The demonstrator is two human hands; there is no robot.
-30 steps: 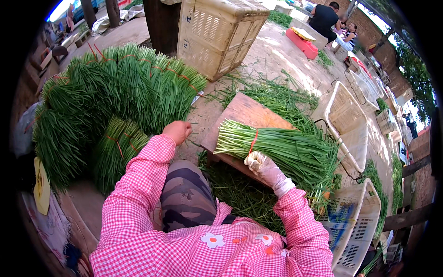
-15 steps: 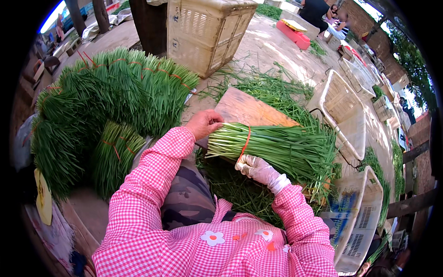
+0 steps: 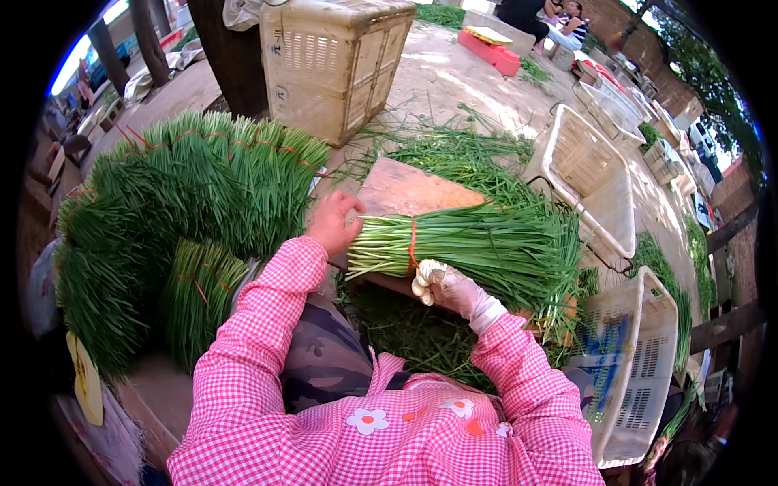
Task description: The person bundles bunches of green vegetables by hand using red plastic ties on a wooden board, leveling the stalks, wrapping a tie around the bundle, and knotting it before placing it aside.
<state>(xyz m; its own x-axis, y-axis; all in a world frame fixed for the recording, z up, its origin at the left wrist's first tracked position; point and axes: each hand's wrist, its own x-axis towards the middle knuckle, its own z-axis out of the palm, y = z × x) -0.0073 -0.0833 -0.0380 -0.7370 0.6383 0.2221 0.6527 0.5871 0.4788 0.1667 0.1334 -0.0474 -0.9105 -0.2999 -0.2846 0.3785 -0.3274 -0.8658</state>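
A bundle of green garlic chives (image 3: 478, 243) lies across the wooden board (image 3: 413, 185), its pale stem ends to the left. A red band (image 3: 412, 245) goes around it near those ends. My bare left hand (image 3: 334, 223) is beside the stem ends, its fingers slightly apart, touching them or very near. In a whitish glove, my right hand (image 3: 446, 287) is curled closed at the bundle's near side, its fingertips at the lower part of the band. Just what lies between those fingertips is partly hidden.
Many banded chive bundles (image 3: 194, 178) stand packed at the left, with a smaller bundle (image 3: 203, 283) nearer me. Loose chives (image 3: 470, 154) lie behind the board. Plastic crates (image 3: 592, 178) stand at the right, and a tall crate (image 3: 332, 73) behind. People (image 3: 559, 24) sit far off.
My left hand has loosened from the upper corner of the stem ends, its fingers lifting apart. My right hand stays by the band, turned slightly. The whole view has shifted a little.
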